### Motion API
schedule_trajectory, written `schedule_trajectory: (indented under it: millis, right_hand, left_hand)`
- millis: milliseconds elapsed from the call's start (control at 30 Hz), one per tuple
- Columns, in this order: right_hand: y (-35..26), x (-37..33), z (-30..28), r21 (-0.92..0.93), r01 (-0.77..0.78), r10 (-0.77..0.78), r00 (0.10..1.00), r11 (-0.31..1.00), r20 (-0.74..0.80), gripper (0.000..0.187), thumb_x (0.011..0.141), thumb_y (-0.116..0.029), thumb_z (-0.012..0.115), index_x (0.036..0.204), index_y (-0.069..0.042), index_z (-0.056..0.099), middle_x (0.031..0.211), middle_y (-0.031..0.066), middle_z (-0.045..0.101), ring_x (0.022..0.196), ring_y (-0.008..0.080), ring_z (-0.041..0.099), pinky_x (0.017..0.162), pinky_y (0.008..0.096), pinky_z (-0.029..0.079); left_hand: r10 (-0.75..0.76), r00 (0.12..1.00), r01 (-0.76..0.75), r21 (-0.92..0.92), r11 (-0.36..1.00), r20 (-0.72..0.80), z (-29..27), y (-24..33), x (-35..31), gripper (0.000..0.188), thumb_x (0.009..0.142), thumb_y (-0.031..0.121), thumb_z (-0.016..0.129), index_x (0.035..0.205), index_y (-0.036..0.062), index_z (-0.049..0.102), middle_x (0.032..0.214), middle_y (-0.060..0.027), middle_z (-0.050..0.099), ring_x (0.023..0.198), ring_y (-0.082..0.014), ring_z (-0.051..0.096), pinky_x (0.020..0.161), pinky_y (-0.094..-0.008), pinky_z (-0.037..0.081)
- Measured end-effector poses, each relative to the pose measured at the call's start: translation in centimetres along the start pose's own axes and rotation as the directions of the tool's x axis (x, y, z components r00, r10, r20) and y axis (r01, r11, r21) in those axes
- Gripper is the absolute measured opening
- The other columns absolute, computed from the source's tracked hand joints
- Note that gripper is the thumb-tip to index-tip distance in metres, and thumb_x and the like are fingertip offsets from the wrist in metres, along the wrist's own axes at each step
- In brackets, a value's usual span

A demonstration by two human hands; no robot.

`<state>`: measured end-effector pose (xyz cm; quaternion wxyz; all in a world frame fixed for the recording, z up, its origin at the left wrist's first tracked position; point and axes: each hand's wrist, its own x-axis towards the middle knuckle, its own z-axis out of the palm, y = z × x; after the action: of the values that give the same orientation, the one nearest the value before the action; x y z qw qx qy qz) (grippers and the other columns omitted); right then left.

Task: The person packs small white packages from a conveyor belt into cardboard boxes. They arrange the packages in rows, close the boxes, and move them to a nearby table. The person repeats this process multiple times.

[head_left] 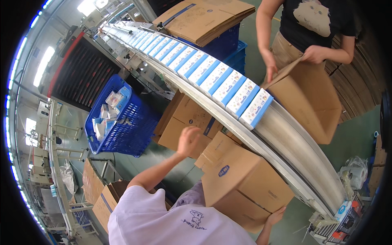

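Note:
A cardboard box (249, 188) with raised flaps leans in front of my body, against the near side of the conveyor. My right hand (277, 216) grips its lower right side. My left hand (189, 141) is raised to the left of the box's flap, apart from it; it is slightly blurred, with its fingers loosely apart and nothing visible in them. Along the conveyor runs a row of white and blue packs (228, 87), side by side, ending just beyond my box. The inside of the box is hidden from this view.
Across the conveyor (304, 143), a co-worker's hands (314, 54) hold another open carton (306, 98). A blue basket (134, 130) with loose packs stands at left. Another carton (188, 118) sits under the conveyor. Flattened cardboard (204, 20) lies stacked on blue crates at the back.

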<state>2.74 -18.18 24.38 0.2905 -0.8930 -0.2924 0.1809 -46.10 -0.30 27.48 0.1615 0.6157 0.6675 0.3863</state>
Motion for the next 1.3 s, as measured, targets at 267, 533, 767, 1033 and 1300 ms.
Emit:
schedule_trajectory:
  millis: [267, 533, 767, 1033, 1300]
  right_hand:
    - [-13.5, -8.5, 5.7, -0.218, 0.014, -0.006, 0.999, 0.976, 0.035, 0.053, 0.095, -0.045, 0.027, 0.113, 0.001, 0.046, 0.102, 0.0259, 0.058, 0.087, 0.0431, 0.056, 0.067, 0.0480, 0.045]
    - [-13.4, -9.7, 8.0, -0.213, 0.092, -0.105, 0.993, 0.973, -0.051, 0.055, 0.095, -0.046, 0.028, 0.108, 0.003, 0.049, 0.095, 0.0265, 0.060, 0.084, 0.0436, 0.056, 0.067, 0.0475, 0.044]
    - [-14.8, -10.9, 10.4, -0.170, 0.089, -0.101, 0.993, 0.981, -0.063, 0.057, 0.094, -0.046, 0.029, 0.112, 0.004, 0.049, 0.099, 0.0275, 0.058, 0.086, 0.0437, 0.055, 0.071, 0.0455, 0.044]
    - [-19.9, -13.9, 12.3, -0.170, 0.041, -0.045, 0.999, 0.985, -0.023, 0.056, 0.095, -0.044, 0.030, 0.114, 0.005, 0.049, 0.106, 0.0275, 0.056, 0.094, 0.0438, 0.053, 0.078, 0.0441, 0.042]
    - [-23.8, -16.2, 13.1, -0.300, 0.063, -0.075, 0.997, 0.952, -0.026, 0.057, 0.095, -0.044, 0.029, 0.117, 0.005, 0.048, 0.111, 0.0279, 0.054, 0.098, 0.0435, 0.052, 0.084, 0.0438, 0.042]
  left_hand:
    - [0.230, 0.873, -0.086, 0.328, 0.941, -0.431, -17.1, -10.0, 16.2, 0.022, 0.073, -0.003, 0.058, 0.094, 0.0047, 0.059, 0.094, -0.0106, 0.057, 0.082, -0.0238, 0.055, 0.065, -0.0291, 0.044]
    - [0.104, 0.902, 0.126, 0.486, 0.865, -0.418, -25.2, -18.1, 33.6, 0.027, 0.072, 0.003, 0.058, 0.098, 0.0081, 0.061, 0.105, -0.0124, 0.058, 0.101, -0.0315, 0.051, 0.086, -0.0391, 0.042]
    - [-0.129, 0.980, 0.191, 0.557, 0.808, -0.149, -26.0, -22.8, 42.7, 0.045, 0.072, 0.012, 0.068, 0.115, 0.0093, 0.056, 0.110, -0.0139, 0.058, 0.101, -0.0327, 0.055, 0.084, -0.0404, 0.045]
    - [-0.310, 0.946, 0.311, 0.512, 0.800, -0.090, -26.1, -25.7, 45.7, 0.061, 0.066, 0.026, 0.072, 0.123, 0.0162, 0.051, 0.113, -0.0108, 0.059, 0.105, -0.0282, 0.054, 0.085, -0.0378, 0.045]
    - [0.406, 0.867, -0.289, 0.373, 0.882, -0.290, -31.5, -12.3, 37.1, 0.056, 0.068, 0.002, 0.066, 0.121, 0.0073, 0.050, 0.106, -0.0134, 0.053, 0.096, -0.0324, 0.047, 0.084, -0.0374, 0.040]
